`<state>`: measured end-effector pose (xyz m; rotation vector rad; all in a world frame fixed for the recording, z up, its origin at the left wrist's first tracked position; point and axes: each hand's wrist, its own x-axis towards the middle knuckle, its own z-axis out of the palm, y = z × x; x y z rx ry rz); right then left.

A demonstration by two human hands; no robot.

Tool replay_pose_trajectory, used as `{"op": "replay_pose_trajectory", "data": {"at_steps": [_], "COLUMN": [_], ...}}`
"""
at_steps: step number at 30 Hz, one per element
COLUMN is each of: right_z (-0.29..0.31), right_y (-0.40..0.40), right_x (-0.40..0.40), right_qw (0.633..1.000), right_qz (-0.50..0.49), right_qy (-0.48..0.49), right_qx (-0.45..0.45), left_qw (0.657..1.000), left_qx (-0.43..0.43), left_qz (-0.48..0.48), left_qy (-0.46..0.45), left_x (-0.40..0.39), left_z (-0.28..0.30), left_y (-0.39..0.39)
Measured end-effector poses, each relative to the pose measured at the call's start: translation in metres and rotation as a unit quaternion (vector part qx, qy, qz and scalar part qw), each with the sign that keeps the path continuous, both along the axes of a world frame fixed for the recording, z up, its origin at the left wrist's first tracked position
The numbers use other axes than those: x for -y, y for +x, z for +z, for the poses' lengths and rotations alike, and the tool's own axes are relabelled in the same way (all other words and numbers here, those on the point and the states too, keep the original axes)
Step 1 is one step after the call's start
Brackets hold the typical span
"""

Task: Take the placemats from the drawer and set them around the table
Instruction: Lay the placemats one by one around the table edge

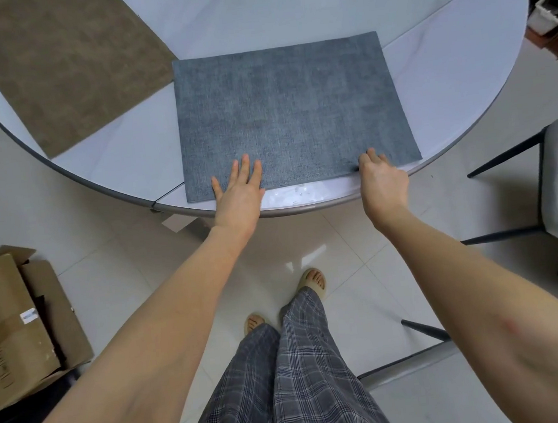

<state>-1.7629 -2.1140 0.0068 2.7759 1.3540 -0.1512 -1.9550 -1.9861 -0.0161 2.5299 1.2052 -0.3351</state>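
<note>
Two placemats: one grey placemat (291, 110), one brown placemat (62, 65).

1 head view looks steeply down, close

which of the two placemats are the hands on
The blue-grey placemat at the near table edge; left hand and right hand touch it. The brown placemat lies untouched.

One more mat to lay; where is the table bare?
Bare top right of the blue placemat, out to the table rim, and beyond its far edge. Only a narrow wedge separates it from the brown placemat.
</note>
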Motion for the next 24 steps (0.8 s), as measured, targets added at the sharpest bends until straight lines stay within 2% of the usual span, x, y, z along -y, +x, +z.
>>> {"op": "replay_pose_trajectory", "data": {"at_steps": [12,22,24], "right_z": [-0.008,-0.019,-0.011], "right_y": [0.006,0.002,0.003], "right_x": [-0.005,0.005,0.006], "right_qw": [1.000,0.998,0.995], "right_qz": [0.001,0.000,0.010], "right_qy": [0.011,0.057,0.080], "right_qx": [0.021,0.034,0.055], "left_qw": [1.000,0.999,0.998], "left_qx": [-0.001,0.042,0.043], "left_qz": [0.007,0.027,0.032], "left_qy": [0.005,-0.006,0.023], "left_x": [0.003,0.006,0.000], "left_z": [-0.002,0.005,0.014], "left_y": [0.001,0.002,0.005]}}
